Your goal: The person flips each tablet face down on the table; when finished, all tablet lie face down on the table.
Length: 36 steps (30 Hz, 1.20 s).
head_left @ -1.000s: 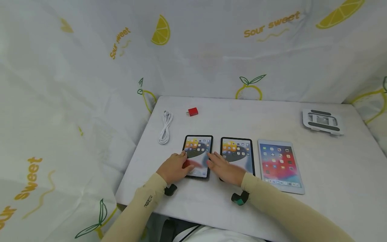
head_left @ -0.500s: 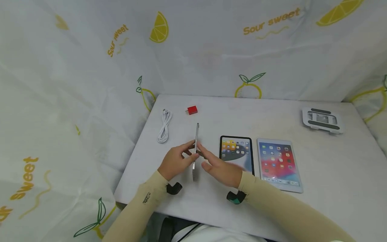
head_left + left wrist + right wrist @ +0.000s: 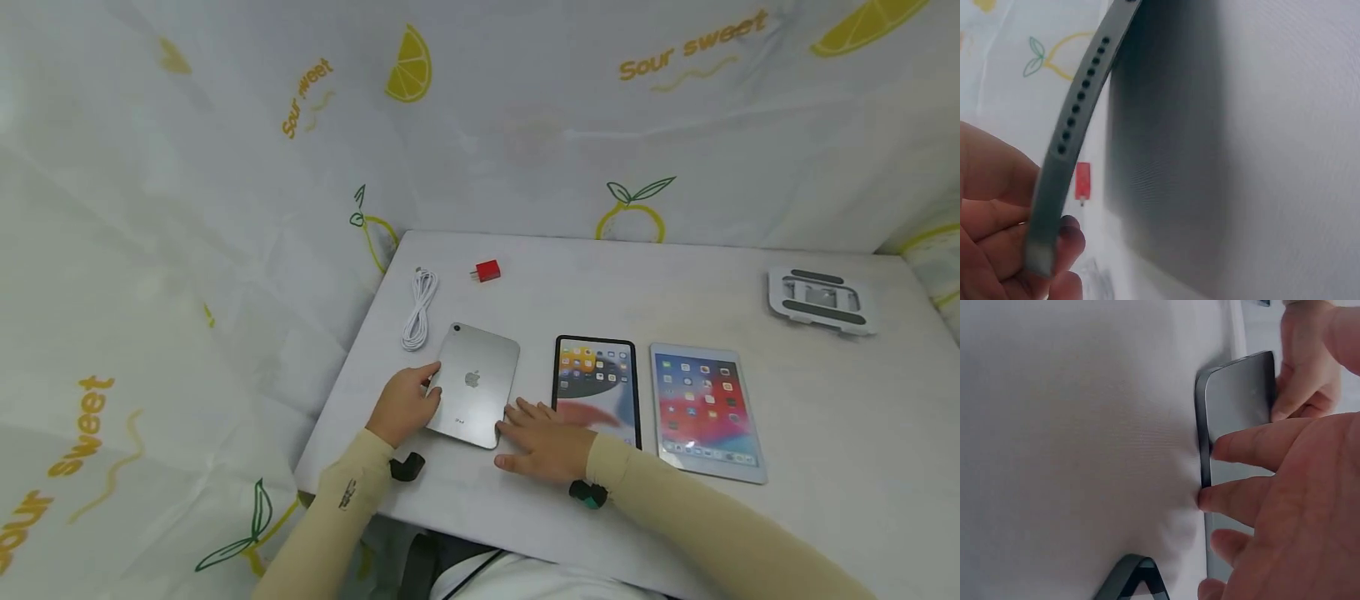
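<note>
1. The left fingers (image 3: pixel 1000 165) are clamping the left edge of the silver tablet (image 3: pixel 480 398), with a finger or thumb showing on either side of it in the left wrist view.
2. The right fingers (image 3: pixel 1241 500) are extending straight and slightly apart; their tips are touching the opposite edge without gripping it.
3. The silver tablet is sitting between the two sets of fingers, back face up, its logo and camera showing. It appears to be tilting, with the left side standing off the counter (image 3: pixel 675 292); the left wrist view is showing shadow under it.
4. Step in hand (judgement): the person appears to be handling the silver tablet back face up, the left fingers bearing it and the right fingers guiding the far edge. Whether it is being lifted or lowered cannot be told.
5. Next move (judgement): either direction is calling for a steady left pinch, with the right fingers steadying the lower edge so that it is not sliding.
6. To the right, the black-framed tablet (image 3: pixel 597 371) is lying screen up, its near left corner hidden. The white-framed tablet (image 3: pixel 707 408) is lying just beyond it, also screen up.
7. Beyond the silver tablet, the coiled white cable (image 3: pixel 420 308) is lying to the left, and the red charger (image 3: pixel 488 271) is lying farther back.
8. The folded stand (image 3: pixel 821 300) is resting at the far right.
</note>
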Motion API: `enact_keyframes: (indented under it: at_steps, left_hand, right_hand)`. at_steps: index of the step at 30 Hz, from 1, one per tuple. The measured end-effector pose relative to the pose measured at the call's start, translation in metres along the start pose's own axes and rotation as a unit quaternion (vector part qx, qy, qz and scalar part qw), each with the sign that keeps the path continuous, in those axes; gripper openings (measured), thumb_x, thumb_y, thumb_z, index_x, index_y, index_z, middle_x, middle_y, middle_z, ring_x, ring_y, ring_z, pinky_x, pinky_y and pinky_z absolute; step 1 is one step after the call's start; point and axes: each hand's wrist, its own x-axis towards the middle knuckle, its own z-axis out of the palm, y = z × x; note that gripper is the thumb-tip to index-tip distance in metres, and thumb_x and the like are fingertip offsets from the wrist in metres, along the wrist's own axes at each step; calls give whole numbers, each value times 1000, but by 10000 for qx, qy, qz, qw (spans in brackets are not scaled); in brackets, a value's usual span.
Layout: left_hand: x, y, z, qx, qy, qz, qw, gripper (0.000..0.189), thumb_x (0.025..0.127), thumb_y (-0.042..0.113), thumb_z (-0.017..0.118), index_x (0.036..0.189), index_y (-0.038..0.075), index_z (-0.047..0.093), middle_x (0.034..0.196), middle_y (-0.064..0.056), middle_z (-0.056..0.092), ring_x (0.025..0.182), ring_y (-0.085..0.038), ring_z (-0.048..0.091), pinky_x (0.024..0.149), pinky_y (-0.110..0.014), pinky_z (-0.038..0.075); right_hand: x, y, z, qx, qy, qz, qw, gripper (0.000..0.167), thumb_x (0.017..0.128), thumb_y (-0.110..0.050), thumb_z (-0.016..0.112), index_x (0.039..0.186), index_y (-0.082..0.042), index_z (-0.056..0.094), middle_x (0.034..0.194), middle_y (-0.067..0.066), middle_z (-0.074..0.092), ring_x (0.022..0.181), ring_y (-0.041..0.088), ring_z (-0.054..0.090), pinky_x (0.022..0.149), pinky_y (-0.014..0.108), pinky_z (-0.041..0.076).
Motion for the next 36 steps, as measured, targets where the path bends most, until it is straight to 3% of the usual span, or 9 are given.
enact_keyframes:
  at_steps: [2,5,12,15,18,22,27,32,36]
  left_hand:
    - [5,-1,8,2,-176,-91,9998,44,100,5,69,143,-7,64,129,-22,72,108,-27,72,91,-40,59]
    - [10,0,18,-7,-360,-193,9992,45,102,5,68,145,-7,61,140,-23,66,131,-32,64,107,-45,53]
    - [15,6,31,771,-408,93,9961,42,99,9,76,139,-3,68,130,-21,72,121,-35,70,102,-48,56]
    - [16,11,32,1115,-336,340,9926,46,101,17,75,143,-1,66,139,-18,68,127,-34,66,105,-48,54]
    - [16,20,31,1228,-449,700,9889,54,106,28,70,151,0,58,154,-17,56,139,-35,57,113,-49,47]
    - [18,45,35,971,-863,1163,9847,57,111,36,60,155,0,54,159,-19,50,145,-35,51,117,-49,43]
    - [22,81,48,534,-1421,1082,9825,55,113,39,55,154,2,57,155,-14,56,144,-29,53,118,-45,42]
    - [33,112,63,786,-1787,955,9761,59,113,44,52,158,4,52,160,-12,52,147,-28,50,119,-45,40]
    - [43,129,74,1027,-2032,984,9688,64,112,49,51,160,5,49,162,-14,48,146,-31,50,118,-46,41]
  right_hand:
    - [-2,1,0,-85,26,23,10000,75,110,-58,47,162,-4,45,172,18,30,162,41,11,128,58,8]
    - [-5,3,-2,-187,128,101,9997,76,110,-57,47,161,-1,45,170,19,34,161,42,12,129,58,11]
    - [-9,11,-6,-188,328,194,9991,79,110,-58,48,160,4,45,167,22,38,160,44,17,128,56,15]
    - [-14,21,-7,-453,588,182,9971,79,110,-59,47,162,0,42,169,20,35,160,44,19,128,59,14]
    - [-25,37,-9,-746,1094,462,9901,77,110,-57,49,164,-4,41,170,19,34,159,44,21,127,63,13]
    - [-50,60,-16,-465,1754,1333,9743,77,109,-52,54,161,3,41,166,27,37,153,50,32,122,68,24]
    - [-75,76,-24,288,1887,2279,9548,83,110,-52,53,160,12,35,163,38,33,146,58,38,112,70,38]
    - [-87,78,-27,756,1845,2573,9455,86,109,-51,55,160,14,32,162,39,33,148,58,34,111,68,39]
    - [-91,79,-26,722,1889,2586,9446,84,109,-51,55,160,13,34,161,37,36,146,57,38,111,68,39]
